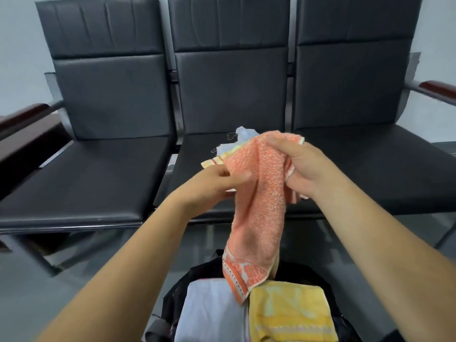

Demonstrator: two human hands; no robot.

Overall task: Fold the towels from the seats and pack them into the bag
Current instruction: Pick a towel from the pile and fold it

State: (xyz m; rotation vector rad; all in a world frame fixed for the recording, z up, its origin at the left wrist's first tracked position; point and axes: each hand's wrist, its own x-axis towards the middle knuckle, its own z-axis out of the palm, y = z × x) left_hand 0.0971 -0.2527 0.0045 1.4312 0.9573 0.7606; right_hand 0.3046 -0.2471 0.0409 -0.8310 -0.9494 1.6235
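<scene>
An orange terry towel (256, 208) hangs in the air in front of the middle seat, its patterned hem dangling over the bag. My right hand (299, 166) grips its top edge. My left hand (217, 183) pinches the towel's left side. Behind the hands, a pale blue and yellow towel (237, 144) lies on the middle seat (197, 154). Below, the black bag (177, 299) stands open on the floor. It holds a folded white towel (209, 314) on the left and a folded yellow towel (288, 312) on the right.
A row of three black padded seats (93, 174) fills the view, with dark wooden armrests at the far left (22, 117) and far right (436, 87). A metal frame runs under the seats. The floor (61, 280) is grey and glossy.
</scene>
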